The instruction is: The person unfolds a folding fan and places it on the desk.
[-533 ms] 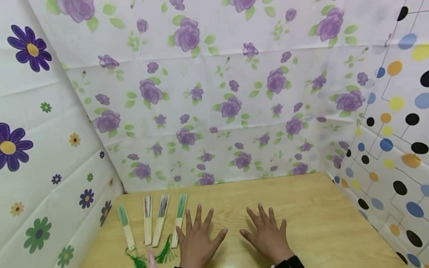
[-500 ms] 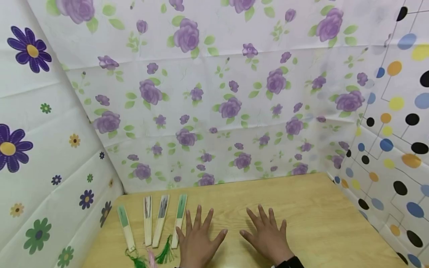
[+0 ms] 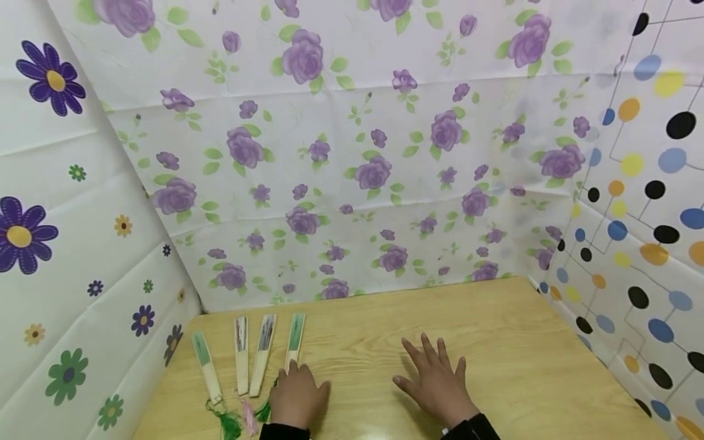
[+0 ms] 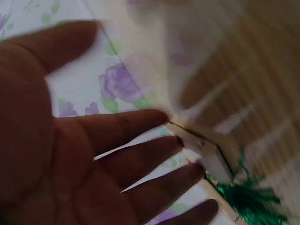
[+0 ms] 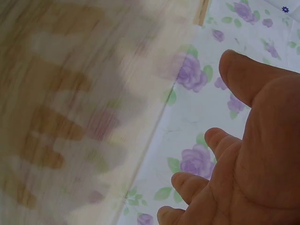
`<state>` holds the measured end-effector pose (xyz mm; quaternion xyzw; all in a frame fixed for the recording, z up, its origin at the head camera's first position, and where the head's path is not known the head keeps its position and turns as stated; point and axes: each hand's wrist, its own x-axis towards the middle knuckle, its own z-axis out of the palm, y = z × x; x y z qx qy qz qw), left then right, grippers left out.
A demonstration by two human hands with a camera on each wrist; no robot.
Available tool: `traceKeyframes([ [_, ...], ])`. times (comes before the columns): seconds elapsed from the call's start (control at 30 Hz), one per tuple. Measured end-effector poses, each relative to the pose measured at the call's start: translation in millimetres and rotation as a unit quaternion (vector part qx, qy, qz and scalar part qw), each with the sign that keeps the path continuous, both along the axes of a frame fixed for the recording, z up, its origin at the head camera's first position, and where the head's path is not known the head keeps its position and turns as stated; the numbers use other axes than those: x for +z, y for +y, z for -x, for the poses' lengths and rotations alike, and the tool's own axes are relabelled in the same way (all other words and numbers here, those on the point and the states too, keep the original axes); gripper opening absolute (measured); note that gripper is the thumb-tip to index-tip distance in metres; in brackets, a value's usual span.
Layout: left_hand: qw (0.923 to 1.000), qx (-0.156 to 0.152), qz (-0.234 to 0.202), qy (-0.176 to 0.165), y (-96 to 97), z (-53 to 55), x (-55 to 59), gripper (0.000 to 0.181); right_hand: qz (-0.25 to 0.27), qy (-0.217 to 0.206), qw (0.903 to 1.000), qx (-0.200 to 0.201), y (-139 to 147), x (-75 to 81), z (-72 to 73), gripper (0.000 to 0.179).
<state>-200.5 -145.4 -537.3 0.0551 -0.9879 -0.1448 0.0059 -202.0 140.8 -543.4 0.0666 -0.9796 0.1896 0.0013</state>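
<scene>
My left hand (image 3: pixel 297 396) reaches over the lower end of a folded fan (image 3: pixel 295 335) with a green upper part. In the left wrist view the fingers extend loosely, thumb apart, fingertips right at the fan's riveted end (image 4: pixel 201 144). A green tassel (image 4: pixel 253 201) hangs from it, and the hand hides part of this fan in the head view. To its left lie two more folded fans, one grey-topped (image 3: pixel 263 354) and one dark-patterned (image 3: pixel 241 354). My right hand (image 3: pixel 438 384) hovers or rests palm down, fingers spread, holding nothing.
Farther left lies another green-topped folded fan (image 3: pixel 206 366) with a green tassel (image 3: pixel 228 423). A pink tassel (image 3: pixel 249 417) lies beside it. The wooden table (image 3: pixel 506 342) is bordered by a floral cloth (image 3: pixel 352 244) behind and a dotted cloth (image 3: pixel 632 269) at right.
My left hand has moved left and slightly down from beside the rightmost fan to over its lower end. The right hand keeps nearly the same place; the head view has shifted slightly.
</scene>
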Motion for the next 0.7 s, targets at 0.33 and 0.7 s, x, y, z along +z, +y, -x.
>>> traceKeyframes([
  [0.33, 0.9976, -0.010, -0.068, -0.002, -11.7, -7.1, -0.7, 0.023, 0.034, 0.020, 0.9985, 0.039, -10, -6.7, -2.7, 0.072],
  [0.7, 0.9824, 0.000, -0.155, -0.104, -23.0, -25.9, 16.2, 0.011, 0.114, 0.024, 0.9851, 0.126, -37, -0.6, 8.3, 0.052],
])
